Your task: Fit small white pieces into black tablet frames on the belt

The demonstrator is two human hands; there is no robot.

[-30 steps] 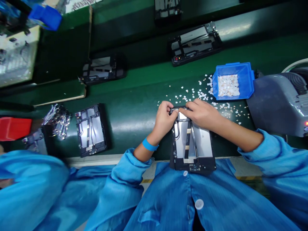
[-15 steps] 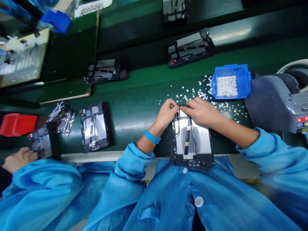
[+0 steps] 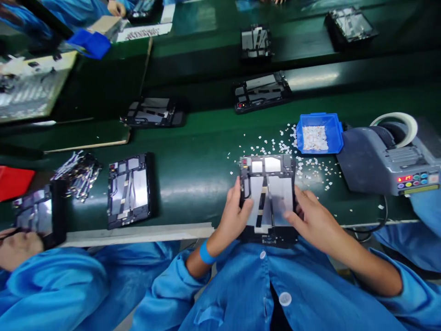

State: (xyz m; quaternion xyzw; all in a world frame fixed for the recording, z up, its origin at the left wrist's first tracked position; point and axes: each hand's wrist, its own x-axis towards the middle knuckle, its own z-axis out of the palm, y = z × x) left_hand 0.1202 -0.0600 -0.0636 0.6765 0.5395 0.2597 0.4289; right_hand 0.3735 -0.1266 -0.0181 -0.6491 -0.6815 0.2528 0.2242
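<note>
Head view: the opened tablet (image 3: 280, 195) is in the lower middle of the frame, right of centre, between the left hand (image 3: 234, 216) and the right hand (image 3: 315, 218). Its long axis runs nearly up and down the frame, the near end overlapping the blue coat (image 3: 237, 276); what supports that end cannot be told. Both hands are at it, neither nearer. Each grip is closed about a long edge, thumb over the face, fingers along or behind the side; the right fingers are partly hidden. The tablet's far end, clear of both grips, points up-frame over the desk (image 3: 193, 156), toward scattered white bits (image 3: 285, 147). Up and to the right sit a blue bin (image 3: 337, 146) and, beside it, a tape dispenser (image 3: 365, 161).
</note>
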